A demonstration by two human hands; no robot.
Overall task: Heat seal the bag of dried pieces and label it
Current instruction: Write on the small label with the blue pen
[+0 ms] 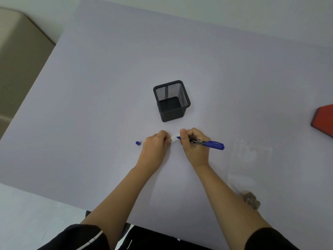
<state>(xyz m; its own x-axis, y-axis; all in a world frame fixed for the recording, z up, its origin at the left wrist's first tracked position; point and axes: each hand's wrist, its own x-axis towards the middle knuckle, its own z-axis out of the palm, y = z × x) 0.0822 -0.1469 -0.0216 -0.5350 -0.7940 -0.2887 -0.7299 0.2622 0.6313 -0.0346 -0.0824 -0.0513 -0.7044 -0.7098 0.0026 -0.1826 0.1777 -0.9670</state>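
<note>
On the lavender worktop point(108, 87) two bare hands meet near the middle of the view, over one small white label point(174, 139). The left hand point(156, 144) has its fingers curled, and its grip is closed on the left end of the label, holding it down against the worktop. The right hand point(193, 147) has its grip clamped round one blue marker point(210, 143); the tip rests on the label and the barrel points away toward 3 o'clock. One blue cap point(137, 143) lies alone on the worktop at 9 o'clock from the left hand, just beside it but not touching. One black mesh pen holder point(171, 114), square and upright, stands at 12 o'clock from the hands, near them yet apart. One clear bag point(250, 159) lies flat at 4 o'clock from the right hand, well clear of the label, and a small cluster of brown dried pieces point(251, 200) sits at its near end, beside the right forearm; their number is too blurred to count. One red object point(324, 120) shows partly at the 3 o'clock edge of the view. Two black sleeves point(81, 237) cover the upper arms at 6 o'clock.
</note>
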